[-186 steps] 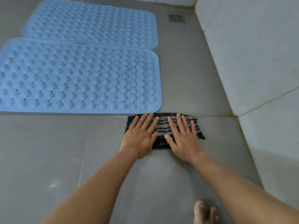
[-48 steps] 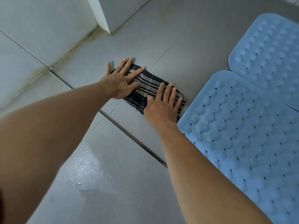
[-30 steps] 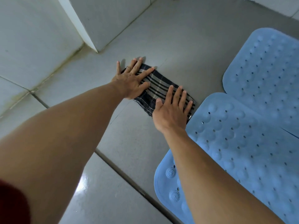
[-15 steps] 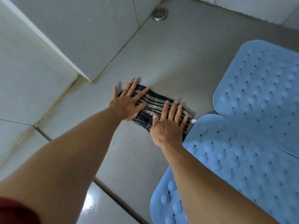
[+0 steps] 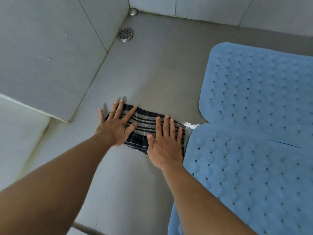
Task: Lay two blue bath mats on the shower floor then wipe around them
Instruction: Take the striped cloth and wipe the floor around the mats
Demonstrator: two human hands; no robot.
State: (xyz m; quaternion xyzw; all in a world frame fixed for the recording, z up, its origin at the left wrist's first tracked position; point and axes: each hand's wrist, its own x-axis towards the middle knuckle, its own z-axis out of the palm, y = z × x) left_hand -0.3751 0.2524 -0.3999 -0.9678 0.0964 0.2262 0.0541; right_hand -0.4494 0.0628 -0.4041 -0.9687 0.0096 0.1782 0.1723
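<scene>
near mat [image 5: 254, 175] + far mat [image 5: 262, 92] laid | left hand [image 5: 115, 128], right hand [image 5: 164, 146] pressing cloth [image 5: 147, 124], fingers straight | wipe prob. midway, drain [image 5: 125, 34] side pending

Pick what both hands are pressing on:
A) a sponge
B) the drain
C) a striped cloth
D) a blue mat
C: the left hand and right hand lie flat, fingers straight, on the striped cloth spread on the floor.
</scene>
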